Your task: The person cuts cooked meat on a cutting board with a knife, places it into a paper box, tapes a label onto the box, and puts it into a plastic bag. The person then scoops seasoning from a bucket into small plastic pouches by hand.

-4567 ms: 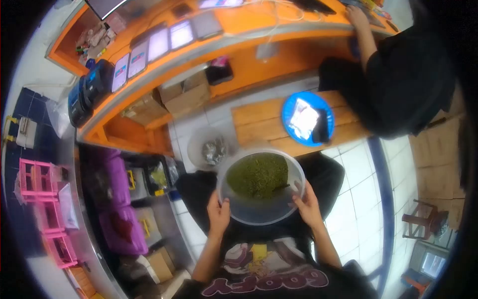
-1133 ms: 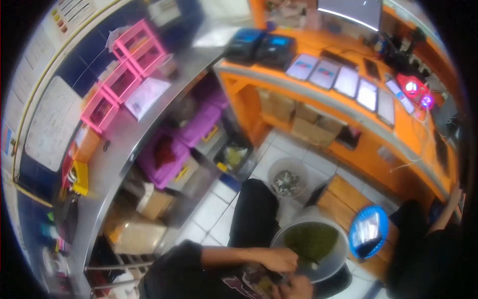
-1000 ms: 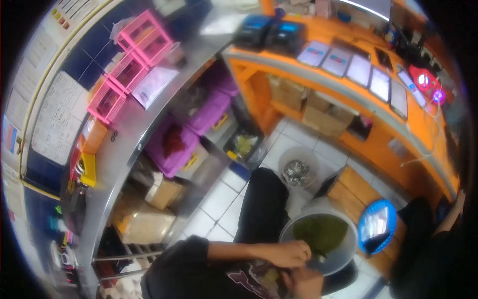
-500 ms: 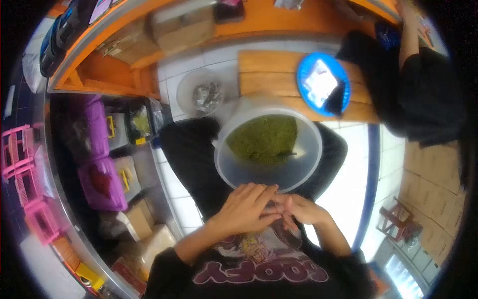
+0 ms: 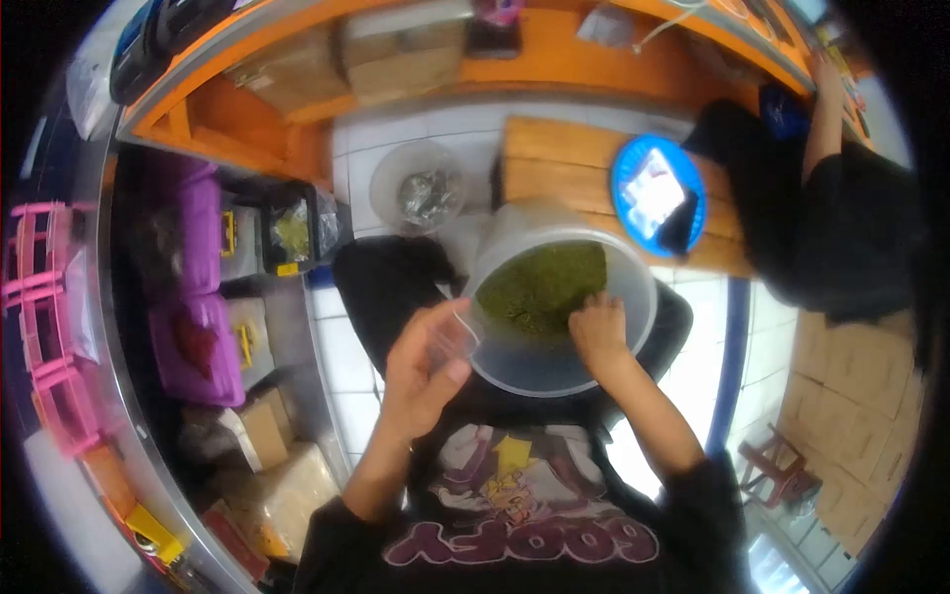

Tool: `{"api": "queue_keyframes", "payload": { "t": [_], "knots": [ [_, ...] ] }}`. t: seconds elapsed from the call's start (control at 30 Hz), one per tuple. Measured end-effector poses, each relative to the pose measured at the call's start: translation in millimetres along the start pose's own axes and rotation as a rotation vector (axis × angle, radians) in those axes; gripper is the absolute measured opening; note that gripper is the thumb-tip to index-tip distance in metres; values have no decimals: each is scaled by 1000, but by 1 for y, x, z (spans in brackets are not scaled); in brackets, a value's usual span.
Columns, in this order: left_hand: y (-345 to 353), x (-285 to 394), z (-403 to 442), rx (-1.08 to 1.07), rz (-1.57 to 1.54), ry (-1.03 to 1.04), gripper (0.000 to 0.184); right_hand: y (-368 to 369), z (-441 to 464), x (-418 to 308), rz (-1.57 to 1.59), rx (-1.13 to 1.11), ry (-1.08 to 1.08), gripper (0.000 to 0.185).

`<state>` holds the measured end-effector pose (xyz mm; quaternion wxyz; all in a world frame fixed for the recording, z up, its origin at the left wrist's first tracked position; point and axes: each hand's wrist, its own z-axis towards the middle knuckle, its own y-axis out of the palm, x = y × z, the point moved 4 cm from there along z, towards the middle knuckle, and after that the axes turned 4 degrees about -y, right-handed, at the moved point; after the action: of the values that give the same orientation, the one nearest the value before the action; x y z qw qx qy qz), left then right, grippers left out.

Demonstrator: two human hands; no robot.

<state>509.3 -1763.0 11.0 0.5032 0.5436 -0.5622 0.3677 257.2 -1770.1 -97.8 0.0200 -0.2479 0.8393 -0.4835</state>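
Note:
A translucent plastic tub (image 5: 554, 378) sits tilted between my legs, with a heap of green, crumbly, dried-looking stuff (image 5: 539, 282) inside. My left hand (image 5: 421, 371) is at the tub's left rim, fingers and thumb closed around a small clear plastic bag (image 5: 457, 335). Inside the tub, my right hand (image 5: 600, 332) reaches to the right edge of the green heap. Its fingers are curled downward, and what they grip is hidden from view.
Ahead is a wooden bench (image 5: 554, 163) with a blue tray (image 5: 701, 213) holding white packets and something dark. A clear container (image 5: 418, 188) stands on the tiled floor. Purple baskets (image 5: 198, 346) are at left. A person in dark clothes (image 5: 851, 218) sits at right.
My hands were together at the tub's near rim and have parted. The left moved left and up with the clear bag; the right went into the tub. The view has shifted slightly.

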Motion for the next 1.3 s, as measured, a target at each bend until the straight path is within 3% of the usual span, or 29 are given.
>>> {"api": "queue_keyframes", "payload": {
  "t": [0.13, 0.2, 0.3, 0.43, 0.5, 0.6, 0.87, 1.03, 1.13, 1.2, 1.3],
  "knots": [
    [-11, 11, 0, 88, -7, 21, 73, -12, -3, -4, 36, 95, -108, 14],
    [-10, 5, 1, 83, -100, -42, 73, -26, -12, -5, 347, -58, 34, 11],
    [-4, -4, 6, 59, -65, 14, 72, -13, -26, -6, 297, 58, 42, 10],
    [-3, -3, 7, -37, -7, 22, 66, -32, -40, -8, 307, -57, 188, 10],
    [-2, -12, 9, -56, -93, -74, 54, -10, -28, -17, 422, -27, 170, 15],
    [-1, -6, 12, -90, 12, 4, 59, -18, -22, -24, 631, 54, 203, 21],
    [-13, -20, 3, -36, -102, -83, 53, 5, -12, -12, 928, 42, 213, 26],
    [-20, -16, -2, -46, -97, -94, 54, -20, -28, 7, 1185, 34, 135, 26],
    [-20, -7, -3, -28, 5, -182, 63, -38, -47, 20, 1272, 2, 134, 25],
    [-16, 5, -4, -87, 540, 17, 66, -50, -64, 30, 1296, 8, 106, 22],
    [-1, 15, -6, -111, 754, 155, 69, -68, -87, 48, 1320, 105, 116, 19]
  ]
}}
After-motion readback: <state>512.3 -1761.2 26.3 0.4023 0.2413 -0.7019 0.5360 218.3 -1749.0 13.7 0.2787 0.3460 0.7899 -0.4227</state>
